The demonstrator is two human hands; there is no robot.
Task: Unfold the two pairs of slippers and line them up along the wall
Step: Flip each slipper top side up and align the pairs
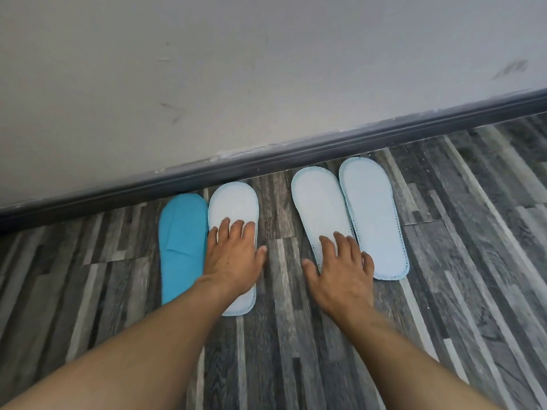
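Note:
Several flat slippers lie on the floor with their toes toward the wall. At the far left a blue slipper [182, 247] lies with its upper side showing. Beside it is a pale slipper [233, 205], sole up, with my left hand [233, 255] pressed flat on its middle, fingers spread. To the right, two more pale slippers lie sole up side by side: the inner one [319, 211] has my right hand [340, 270] lying flat on its heel end, and the outer one [373, 214] is touched only by my little finger.
A dark grey baseboard [296, 155] runs along the foot of a pale wall [236, 69], sloping up to the right. The floor [458, 261] is grey wood-pattern planks. A gap of bare floor separates the two pairs.

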